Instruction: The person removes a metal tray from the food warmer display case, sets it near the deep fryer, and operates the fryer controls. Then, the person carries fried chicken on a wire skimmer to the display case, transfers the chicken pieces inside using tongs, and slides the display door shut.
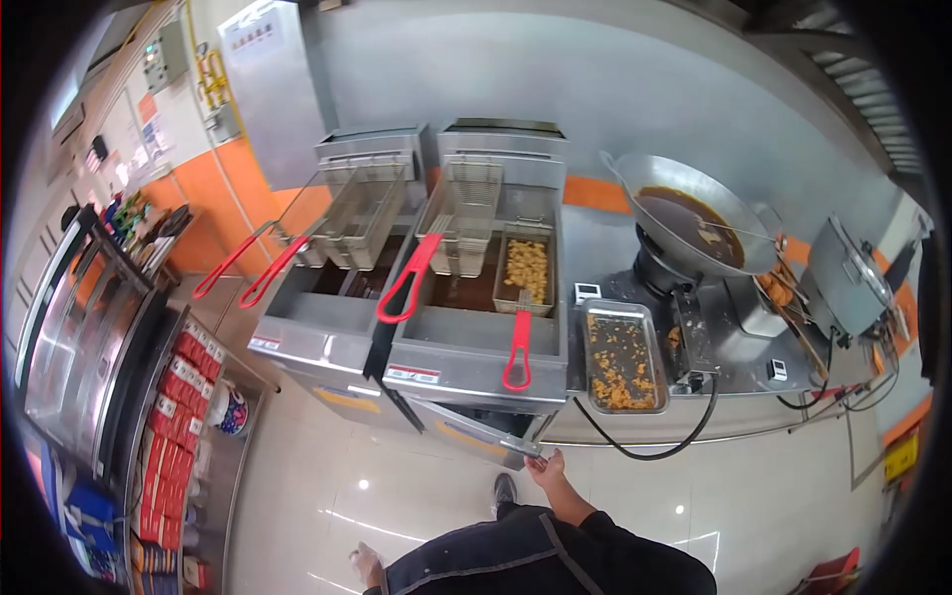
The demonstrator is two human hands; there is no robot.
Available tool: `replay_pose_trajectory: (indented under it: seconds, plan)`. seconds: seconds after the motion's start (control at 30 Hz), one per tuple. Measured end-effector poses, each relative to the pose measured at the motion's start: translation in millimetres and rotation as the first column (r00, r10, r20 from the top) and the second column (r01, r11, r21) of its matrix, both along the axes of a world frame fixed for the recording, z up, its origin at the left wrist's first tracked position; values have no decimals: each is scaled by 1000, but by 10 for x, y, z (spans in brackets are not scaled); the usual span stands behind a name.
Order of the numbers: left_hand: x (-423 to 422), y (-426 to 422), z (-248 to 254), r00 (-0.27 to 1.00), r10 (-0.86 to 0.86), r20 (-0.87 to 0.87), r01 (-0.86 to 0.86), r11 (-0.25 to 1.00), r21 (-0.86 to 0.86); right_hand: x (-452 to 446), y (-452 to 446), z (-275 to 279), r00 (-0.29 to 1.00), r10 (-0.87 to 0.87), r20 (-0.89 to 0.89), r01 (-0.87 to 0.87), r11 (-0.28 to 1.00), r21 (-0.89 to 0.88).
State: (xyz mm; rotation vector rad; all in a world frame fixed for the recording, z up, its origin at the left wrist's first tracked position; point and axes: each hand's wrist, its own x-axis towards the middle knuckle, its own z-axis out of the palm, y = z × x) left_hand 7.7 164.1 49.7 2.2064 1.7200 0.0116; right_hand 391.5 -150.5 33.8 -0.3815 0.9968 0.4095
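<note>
Fryer door outward, long axis diagonal

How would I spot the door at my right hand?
Find the right fryer, beside the left fryer. Below its front ledge is the door, free edge at your right hand. It stands open, while the left fryer's door looks shut.

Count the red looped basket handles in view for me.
4: two red looped handles at the left steel fryer, two more at the right steel fryer. None appears hidden.
</note>
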Motion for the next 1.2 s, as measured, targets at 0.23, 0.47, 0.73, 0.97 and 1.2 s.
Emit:
replay_pose_trajectory:
  seconds: [0.23, 0.47, 0.73, 0.97, 1.2]
  plan:
    - [377, 27, -85, 940, -307, -152, 276, 942, -193, 305, 68, 249, 978, -168, -125, 157, 983, -96]
    - [962, 244, -74, 906, -400, -140, 365, 904, -222, 509, -59, 304, 986, -118, -119, 104, 988, -112]
    - [1586, 409, -104, 902, -429, -47, 411, 888, -204, 690, -121, 344, 996, -48, -69, 46, 998, -31]
    - [1799, 295, -105, 863, -495, -94, 464, 854, -236, 831, -125, 339, 996, -74, -57, 79, 993, 89]
    - [1855, 253, -91, 827, -546, -134, 502, 825, -261, 803, -263, 449, 927, 374, -22, -368, 899, -238]
